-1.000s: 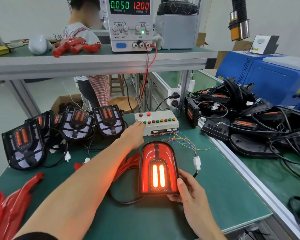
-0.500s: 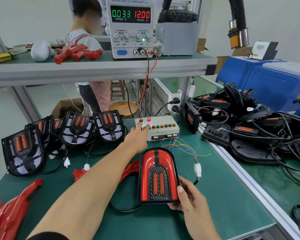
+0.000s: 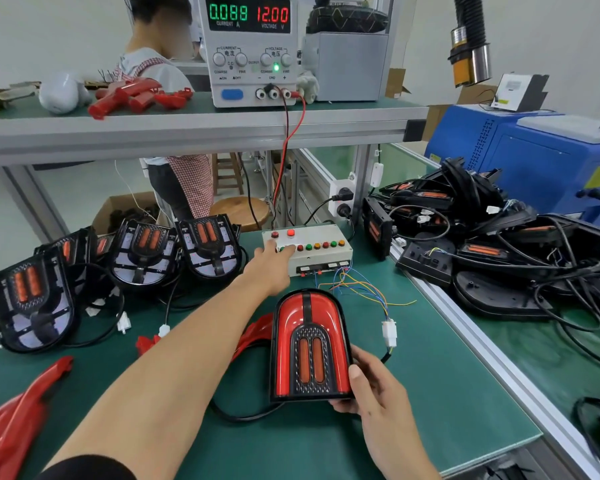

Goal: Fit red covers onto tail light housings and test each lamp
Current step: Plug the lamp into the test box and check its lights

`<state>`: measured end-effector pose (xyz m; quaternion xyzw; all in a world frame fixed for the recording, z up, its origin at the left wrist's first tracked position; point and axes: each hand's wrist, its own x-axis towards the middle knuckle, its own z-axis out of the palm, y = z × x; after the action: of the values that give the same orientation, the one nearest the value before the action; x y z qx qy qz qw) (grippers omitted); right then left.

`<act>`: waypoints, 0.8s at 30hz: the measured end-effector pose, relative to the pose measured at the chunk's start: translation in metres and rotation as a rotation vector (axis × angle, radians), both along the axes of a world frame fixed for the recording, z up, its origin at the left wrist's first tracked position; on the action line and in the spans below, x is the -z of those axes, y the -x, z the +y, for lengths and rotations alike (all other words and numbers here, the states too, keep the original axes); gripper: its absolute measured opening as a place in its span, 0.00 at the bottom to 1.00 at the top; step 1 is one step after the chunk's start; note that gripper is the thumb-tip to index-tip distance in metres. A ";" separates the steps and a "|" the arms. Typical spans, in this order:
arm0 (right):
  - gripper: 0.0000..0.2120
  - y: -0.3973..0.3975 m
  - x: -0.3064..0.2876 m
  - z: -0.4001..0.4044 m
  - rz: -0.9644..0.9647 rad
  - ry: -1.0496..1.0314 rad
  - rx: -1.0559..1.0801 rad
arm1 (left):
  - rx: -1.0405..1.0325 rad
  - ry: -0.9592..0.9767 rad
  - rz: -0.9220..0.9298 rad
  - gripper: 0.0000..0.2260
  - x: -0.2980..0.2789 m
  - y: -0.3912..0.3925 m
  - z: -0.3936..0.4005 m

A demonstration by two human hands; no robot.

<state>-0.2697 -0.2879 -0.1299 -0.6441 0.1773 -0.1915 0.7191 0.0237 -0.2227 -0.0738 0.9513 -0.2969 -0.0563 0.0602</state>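
A: Step in hand?
B: Testing. Lamp (image 3: 310, 344), red cover on, stands tilted on the green surface (image 3: 447, 393). Right hand (image 3: 371, 393) grips its lower right corner, thumb on the front edge, fingers curled behind.
A: Lit?
B: Looks unlit; the two orange bars show no glow. Its lead runs to a white plug (image 3: 389, 332) just right of it.
A: Left hand (image 3: 271, 268)?
B: Reached past the lamp to the test box (image 3: 309, 247), fingers extended onto the button row. Which button, cannot tell.
A: Next?
B: Probably work along the row, watching the lamp and the supply (image 3: 250, 46), reading 0.089 A at 12.00 V.
A: Remaining?
B: Uncovered housings (image 3: 142, 251) far left, loose covers (image 3: 11, 417) near left
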 end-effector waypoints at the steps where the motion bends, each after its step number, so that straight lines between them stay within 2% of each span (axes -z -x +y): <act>1: 0.14 0.000 0.000 0.000 0.004 0.000 0.002 | 0.002 0.006 -0.002 0.35 0.001 0.000 0.001; 14: 0.13 0.000 -0.002 0.001 0.018 0.018 0.012 | 0.003 -0.042 -0.054 0.33 -0.002 0.004 -0.002; 16: 0.12 -0.001 -0.003 0.002 0.003 0.010 0.019 | 0.001 -0.106 -0.132 0.31 -0.007 0.003 -0.006; 19: 0.19 -0.001 -0.002 0.003 -0.006 -0.012 0.028 | 0.063 -0.135 -0.301 0.26 -0.012 0.003 -0.016; 24: 0.17 -0.002 0.005 -0.002 -0.004 0.014 0.031 | 0.235 -0.039 -0.206 0.27 -0.018 0.002 -0.048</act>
<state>-0.2681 -0.2895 -0.1354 -0.6459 0.1846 -0.2049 0.7118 0.0216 -0.2703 -0.0561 0.9117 -0.4097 0.0292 0.0038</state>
